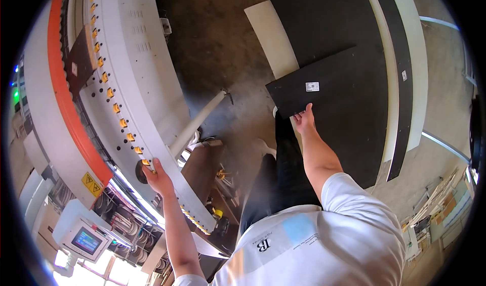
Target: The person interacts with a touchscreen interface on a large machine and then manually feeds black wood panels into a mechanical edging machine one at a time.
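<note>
My right hand (305,120) grips the near edge of a dark panel (334,68), its thumb on the top face close to a white label (312,86). That panel lies over a larger stack of dark boards (319,18). My left hand (159,179) is closed at the roller-lined edge of a long white machine (147,83). A dark round piece (141,171) shows at its fingertips; whether the fingers hold it or only touch it, I cannot make out.
Yellow rollers (117,108) line the machine's edge, beside an orange band (71,104). Another dark board (80,63) sits in the machine. A pale tube (200,121) juts toward the floor. A control screen (86,240) stands lower left. Pale boards (410,73) lean at right.
</note>
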A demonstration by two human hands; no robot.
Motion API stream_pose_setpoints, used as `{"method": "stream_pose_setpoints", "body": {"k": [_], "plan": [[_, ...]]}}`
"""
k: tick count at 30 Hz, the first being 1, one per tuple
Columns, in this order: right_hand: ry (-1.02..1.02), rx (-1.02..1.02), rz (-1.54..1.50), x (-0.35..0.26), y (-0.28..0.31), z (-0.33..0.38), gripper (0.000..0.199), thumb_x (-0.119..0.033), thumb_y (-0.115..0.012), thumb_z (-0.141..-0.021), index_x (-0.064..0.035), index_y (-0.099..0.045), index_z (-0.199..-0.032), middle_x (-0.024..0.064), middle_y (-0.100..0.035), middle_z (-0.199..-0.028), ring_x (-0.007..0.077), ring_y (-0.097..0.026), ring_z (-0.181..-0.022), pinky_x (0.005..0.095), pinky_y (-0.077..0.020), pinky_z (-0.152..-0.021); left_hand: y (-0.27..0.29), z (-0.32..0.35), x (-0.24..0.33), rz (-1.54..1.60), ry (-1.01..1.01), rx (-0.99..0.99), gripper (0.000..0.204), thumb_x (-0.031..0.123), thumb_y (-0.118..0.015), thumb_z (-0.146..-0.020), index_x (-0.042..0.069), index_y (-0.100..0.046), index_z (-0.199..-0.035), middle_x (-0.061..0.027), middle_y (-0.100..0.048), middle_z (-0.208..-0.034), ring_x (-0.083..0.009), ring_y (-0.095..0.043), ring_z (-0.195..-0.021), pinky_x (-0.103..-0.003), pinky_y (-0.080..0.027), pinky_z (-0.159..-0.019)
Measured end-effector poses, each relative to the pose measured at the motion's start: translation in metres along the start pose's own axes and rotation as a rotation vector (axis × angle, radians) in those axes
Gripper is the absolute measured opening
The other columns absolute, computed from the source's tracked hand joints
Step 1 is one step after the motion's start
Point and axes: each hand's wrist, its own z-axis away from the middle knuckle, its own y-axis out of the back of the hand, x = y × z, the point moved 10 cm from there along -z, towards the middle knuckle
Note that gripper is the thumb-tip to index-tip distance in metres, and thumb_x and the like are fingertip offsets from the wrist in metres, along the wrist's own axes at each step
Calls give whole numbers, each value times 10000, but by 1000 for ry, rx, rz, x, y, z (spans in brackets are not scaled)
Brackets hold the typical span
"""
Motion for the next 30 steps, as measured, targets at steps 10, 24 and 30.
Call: {"method": "stream_pose_setpoints", "body": {"k": [10,24,30], "plan": [[405,508,360,-118,131,180,898,-674,-363,-1008,155,-606,-1255,258,-638,-1315,394,-616,-1218,417,-472,-1044,8,3,-13,-246,-3,-22,562,546,-596,-962,83,-578,-1280,-201,-699,-1124,-435,-661,-1014,-541,-513,-838],[1357,-123,1269,-184,-18,428,758,-637,-461,-998,65,-669,-804,280,-668,-806,450,-659,-849,489,-470,-766,63,90,9,528,-376,-38,584,283,-739,-907,10,-532,-1380,-166,-670,-1195,-310,-659,-1023,-416,-526,-909],[1430,-533,1541,-53,-125,488,748,-652,-458,-982,36,-683,-795,282,-665,-820,449,-669,-897,490,-478,-767,41,133,-38,1119,57,-483,493,363,-604,-1039,8,-521,-1371,-64,-680,-1111,-135,-633,-986,-305,-520,-761]]}}
